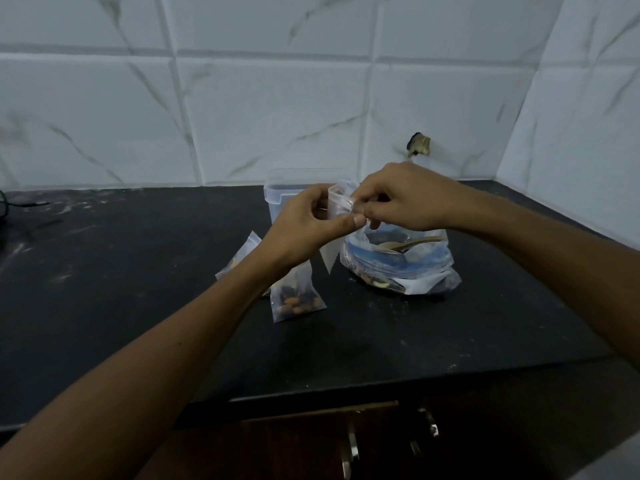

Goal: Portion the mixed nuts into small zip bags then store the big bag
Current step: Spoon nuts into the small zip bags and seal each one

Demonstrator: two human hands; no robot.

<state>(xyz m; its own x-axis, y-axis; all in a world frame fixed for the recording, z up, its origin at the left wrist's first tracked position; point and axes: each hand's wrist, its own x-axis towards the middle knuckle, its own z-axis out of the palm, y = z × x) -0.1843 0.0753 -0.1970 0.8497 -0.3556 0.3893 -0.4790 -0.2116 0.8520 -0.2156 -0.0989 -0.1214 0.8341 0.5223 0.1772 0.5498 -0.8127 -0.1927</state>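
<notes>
Thin plastic of the empty small zip bag (333, 233), pinched at its mouth by left hand (304, 226) and right hand (401, 199), could slip — or tip the big bag (398, 265) below.

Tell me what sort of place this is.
Probably a home kitchen: a dark stone countertop against a marble-look tiled wall, with cabinet handles below the counter edge.

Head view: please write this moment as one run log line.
both hands grip empty small zip bag | big bag open, spoon inside | filled bag on counter
</notes>
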